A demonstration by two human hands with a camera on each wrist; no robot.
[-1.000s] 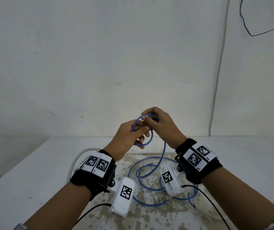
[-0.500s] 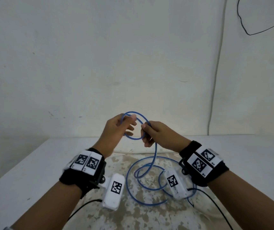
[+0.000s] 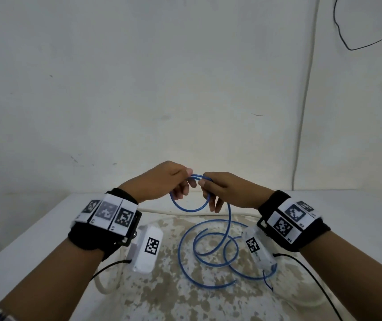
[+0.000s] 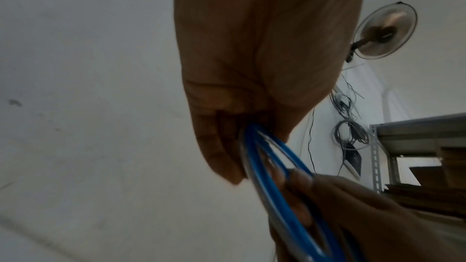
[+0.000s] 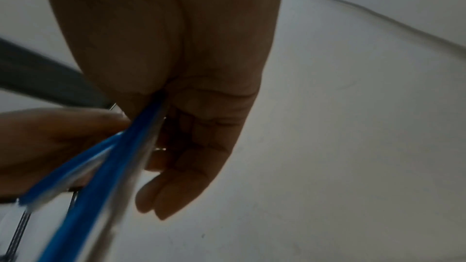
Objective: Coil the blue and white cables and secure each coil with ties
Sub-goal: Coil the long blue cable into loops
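Observation:
The blue cable (image 3: pixel 208 256) lies in loose loops on the table, with one small loop (image 3: pixel 191 205) raised above it. My left hand (image 3: pixel 162 181) pinches the top of that loop from the left. My right hand (image 3: pixel 220 188) pinches it from the right, its fingertips meeting the left's. From there the cable drops past my right hand to the table. In the left wrist view the blue strands (image 4: pixel 274 182) run out of my left hand (image 4: pixel 252 67). In the right wrist view blue cable (image 5: pixel 118 160) leaves my right hand (image 5: pixel 176 67). The white cable (image 3: pixel 102 286) lies on the table under my left forearm.
The white table (image 3: pixel 35 239) has a worn, stained patch (image 3: pixel 162 286) under the cables. A white wall stands right behind it. Black wires (image 3: pixel 312 279) trail from my wrist cameras across the table. A thin cord (image 3: pixel 301 126) hangs down the wall on the right.
Both hands have dropped lower and come together at the top of the small blue loop. The loop now hangs below the hands instead of standing above them.

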